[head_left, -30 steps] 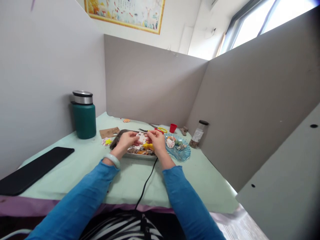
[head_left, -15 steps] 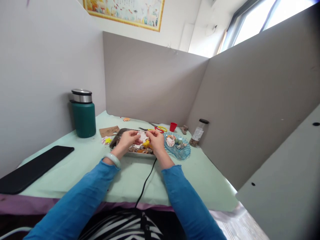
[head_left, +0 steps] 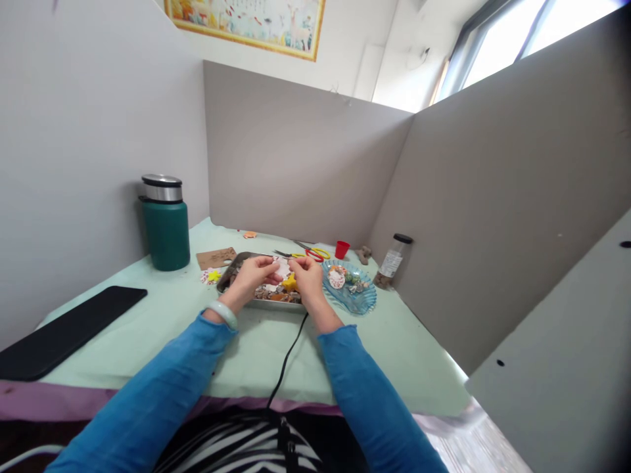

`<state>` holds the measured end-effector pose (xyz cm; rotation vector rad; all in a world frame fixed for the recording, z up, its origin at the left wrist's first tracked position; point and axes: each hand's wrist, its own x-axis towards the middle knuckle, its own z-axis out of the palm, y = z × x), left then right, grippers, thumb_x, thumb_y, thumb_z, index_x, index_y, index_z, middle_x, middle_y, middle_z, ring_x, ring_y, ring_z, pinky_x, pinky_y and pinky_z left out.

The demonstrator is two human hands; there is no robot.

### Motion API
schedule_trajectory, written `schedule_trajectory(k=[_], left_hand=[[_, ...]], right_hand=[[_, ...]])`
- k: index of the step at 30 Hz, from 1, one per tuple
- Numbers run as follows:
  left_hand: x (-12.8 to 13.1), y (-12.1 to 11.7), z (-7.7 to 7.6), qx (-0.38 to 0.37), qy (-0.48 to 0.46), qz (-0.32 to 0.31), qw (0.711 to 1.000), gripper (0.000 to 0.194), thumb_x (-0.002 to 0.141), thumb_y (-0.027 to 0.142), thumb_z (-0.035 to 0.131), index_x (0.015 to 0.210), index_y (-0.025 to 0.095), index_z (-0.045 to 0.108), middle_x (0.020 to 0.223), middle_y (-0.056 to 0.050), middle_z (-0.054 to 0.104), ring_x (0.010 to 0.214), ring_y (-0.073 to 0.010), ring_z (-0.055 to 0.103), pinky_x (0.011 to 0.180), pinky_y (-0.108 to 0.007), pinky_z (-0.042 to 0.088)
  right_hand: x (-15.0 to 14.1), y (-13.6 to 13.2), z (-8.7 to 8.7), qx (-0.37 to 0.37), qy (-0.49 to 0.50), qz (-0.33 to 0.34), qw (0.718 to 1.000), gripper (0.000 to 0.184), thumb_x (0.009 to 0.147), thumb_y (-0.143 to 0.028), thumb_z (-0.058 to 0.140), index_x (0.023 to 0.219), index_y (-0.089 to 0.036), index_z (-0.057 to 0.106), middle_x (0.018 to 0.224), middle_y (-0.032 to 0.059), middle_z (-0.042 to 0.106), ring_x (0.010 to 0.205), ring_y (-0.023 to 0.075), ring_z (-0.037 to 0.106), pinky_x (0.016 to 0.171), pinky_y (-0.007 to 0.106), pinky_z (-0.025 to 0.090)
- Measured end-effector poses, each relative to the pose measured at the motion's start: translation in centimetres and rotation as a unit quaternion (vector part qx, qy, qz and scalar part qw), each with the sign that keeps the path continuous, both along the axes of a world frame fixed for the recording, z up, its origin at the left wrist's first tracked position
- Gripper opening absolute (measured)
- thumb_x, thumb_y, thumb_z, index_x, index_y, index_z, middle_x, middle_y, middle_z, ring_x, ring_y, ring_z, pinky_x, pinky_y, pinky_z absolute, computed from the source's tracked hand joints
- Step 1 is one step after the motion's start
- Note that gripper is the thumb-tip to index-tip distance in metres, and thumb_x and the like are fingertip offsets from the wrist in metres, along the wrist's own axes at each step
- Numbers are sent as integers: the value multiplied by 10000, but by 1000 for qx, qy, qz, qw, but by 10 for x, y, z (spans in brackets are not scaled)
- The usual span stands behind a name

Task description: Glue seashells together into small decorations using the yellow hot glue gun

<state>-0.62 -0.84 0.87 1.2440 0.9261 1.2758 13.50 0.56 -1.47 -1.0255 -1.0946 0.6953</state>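
Observation:
My left hand (head_left: pixel 256 276) pinches the left edge of a small white piece (head_left: pixel 282 267), flat and irregular in outline, above a metal tray (head_left: pixel 276 306). At the piece's right side, the fingers of my right hand (head_left: pixel 307 274) are pinched together; what they grip is too small to make out. Inside the tray lie many small brown and white bits, along with a yellow piece (head_left: pixel 290 283) close by my right fingers. Just right of that hand stands a blue shell-shaped dish (head_left: pixel 362 303) holding a round speckled piece (head_left: pixel 336 280) and several small colored bits.
Behind the tray lie scissors (head_left: pixel 318 254) and a red cup (head_left: pixel 342 249). A labeled jar (head_left: pixel 393 261) leans at the right. On the left are a green bottle (head_left: pixel 166 233), a brown card (head_left: pixel 215 258) and a black pad (head_left: pixel 73 332). A black cord (head_left: pixel 286 364) runs toward me.
Both hands stay nearly in place above the tray. The white piece between them has turned a little and shows more of its face. My view has tilted slightly.

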Motion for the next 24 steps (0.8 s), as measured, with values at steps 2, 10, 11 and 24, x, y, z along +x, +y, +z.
schedule_trajectory(k=[2, 10, 11, 24], left_hand=[[0, 0, 0, -3, -3, -3, 1000, 251, 708, 217, 807, 832, 104, 621, 674, -39, 672, 577, -148, 679, 580, -238, 565], [-1, 2, -3, 13, 16, -16, 1000, 326, 703, 356, 812, 814, 121, 616, 630, -52, 675, 572, -159, 675, 565, -233, 542], [-2, 2, -3, 13, 20, -17, 1000, 337, 698, 371, 815, 808, 124, 613, 622, -54, 675, 564, -159, 671, 558, -232, 536], [-1, 2, -3, 24, 29, -15, 999, 358, 638, 353, 842, 776, 132, 597, 540, -33, 650, 488, -144, 625, 526, -234, 513]], right_hand=[[0, 0, -1, 1, -14, -10, 1000, 169, 653, -348, 672, 689, -193, 616, 619, -21, 610, 597, 147, 553, 575, 252, 438], [0, 0, -4, -8, -67, -44, 997, 173, 680, -378, 643, 679, -208, 606, 644, -12, 635, 626, 160, 578, 587, 249, 441], [0, 0, -5, -9, -69, -44, 997, 170, 681, -376, 642, 676, -210, 605, 644, -10, 638, 627, 162, 579, 589, 252, 441], [-1, -3, -2, -15, -79, -71, 994, 147, 709, -348, 632, 664, -212, 603, 624, -13, 633, 635, 169, 570, 623, 265, 440]])
